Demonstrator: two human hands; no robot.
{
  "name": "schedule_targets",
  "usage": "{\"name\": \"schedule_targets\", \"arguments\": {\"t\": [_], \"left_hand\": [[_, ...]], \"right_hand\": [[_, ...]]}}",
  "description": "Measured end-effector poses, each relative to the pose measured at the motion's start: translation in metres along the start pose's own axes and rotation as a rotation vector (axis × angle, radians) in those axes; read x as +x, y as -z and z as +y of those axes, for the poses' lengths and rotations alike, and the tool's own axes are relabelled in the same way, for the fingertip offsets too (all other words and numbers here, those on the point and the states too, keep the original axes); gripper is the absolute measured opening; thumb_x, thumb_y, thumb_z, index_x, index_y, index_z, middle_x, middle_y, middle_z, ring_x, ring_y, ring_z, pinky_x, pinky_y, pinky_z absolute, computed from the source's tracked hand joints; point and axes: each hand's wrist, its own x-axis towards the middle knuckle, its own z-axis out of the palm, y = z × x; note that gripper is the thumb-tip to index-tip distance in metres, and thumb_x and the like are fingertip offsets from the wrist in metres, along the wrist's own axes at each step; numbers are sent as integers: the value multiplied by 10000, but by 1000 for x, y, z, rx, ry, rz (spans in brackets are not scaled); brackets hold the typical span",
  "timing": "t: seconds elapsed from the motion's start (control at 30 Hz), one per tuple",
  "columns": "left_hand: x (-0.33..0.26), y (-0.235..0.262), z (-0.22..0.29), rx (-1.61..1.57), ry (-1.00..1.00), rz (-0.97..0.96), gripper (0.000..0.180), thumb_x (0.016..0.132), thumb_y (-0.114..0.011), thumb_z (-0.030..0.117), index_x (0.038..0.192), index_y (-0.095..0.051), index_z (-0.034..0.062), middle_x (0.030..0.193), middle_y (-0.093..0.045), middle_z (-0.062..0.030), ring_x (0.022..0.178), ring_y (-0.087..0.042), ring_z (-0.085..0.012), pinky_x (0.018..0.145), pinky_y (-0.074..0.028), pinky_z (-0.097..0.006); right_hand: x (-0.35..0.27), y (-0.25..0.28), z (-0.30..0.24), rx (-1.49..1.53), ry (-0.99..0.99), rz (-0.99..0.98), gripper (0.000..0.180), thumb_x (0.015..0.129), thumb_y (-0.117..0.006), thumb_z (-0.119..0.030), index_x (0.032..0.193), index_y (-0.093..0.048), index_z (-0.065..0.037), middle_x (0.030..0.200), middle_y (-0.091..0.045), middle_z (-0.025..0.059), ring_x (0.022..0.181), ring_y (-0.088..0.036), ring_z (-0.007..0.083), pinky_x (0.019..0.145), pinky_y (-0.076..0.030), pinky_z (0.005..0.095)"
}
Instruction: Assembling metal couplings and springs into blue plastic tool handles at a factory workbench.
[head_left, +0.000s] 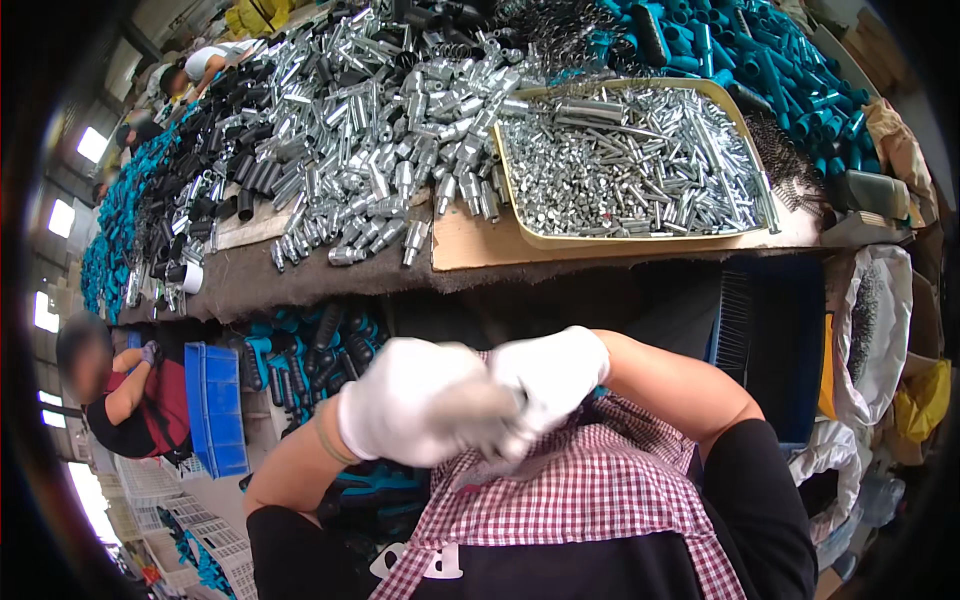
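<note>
Head view: left hand (420, 400) and right hand (552, 375) curl together, contents unclear; work seems unfinished, metal fittings (385, 205) loose by the bench's (330, 285) near edge.

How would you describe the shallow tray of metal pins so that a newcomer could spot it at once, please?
Find the long workbench. Near its front edge, right of the silvery fittings and in front of the teal tubes, sits the tray. Its pale yellow rim sets it apart from those loose heaps.
</note>
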Motion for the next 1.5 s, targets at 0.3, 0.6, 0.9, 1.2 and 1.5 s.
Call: {"name": "schedule_targets", "arguments": {"t": [0.3,0.6,0.9,1.2,1.5], "left_hand": [[6,-3,23,60,-108,-153,135,752,-771,234,833,-682,173,734,-643,-5,602,-647,-194,504,-498,-307],[-5,-14,16,6,502,325,190,788,-765,136,933,-652,86,848,-700,-108,702,-716,-273,580,-550,-347],[-7,-1,21,-43,556,271,421,792,-812,260,1116,-654,41,898,-674,-121,788,-686,-288,693,-545,-340],[-2,-5,8,308,-160,81,331,790,-787,173,1069,-654,56,955,-661,-119,735,-665,-298,664,-553,-357],[-10,-15,-3,370,-100,251,282,828,-774,127,1070,-658,40,835,-657,-120,675,-670,-298,646,-545,-347]], "right_hand": [[2,-8,2,-10,-72,-320,235,818,-755,-177,688,-668,-3,582,-596,47,541,-532,95,499,-426,297],[1,-14,-24,-756,-204,636,133,800,-648,-138,714,-667,-38,671,-671,174,598,-637,353,576,-521,426],[-7,-18,-38,-835,-347,739,208,786,-689,-206,965,-710,-102,785,-705,157,766,-697,372,674,-553,455],[-12,-15,-37,-576,-336,406,211,785,-706,-241,913,-723,-75,756,-687,179,736,-691,376,697,-556,456],[-3,-23,-42,-871,-488,576,174,799,-676,-224,891,-702,-78,747,-687,163,747,-694,361,687,-551,456]]}}
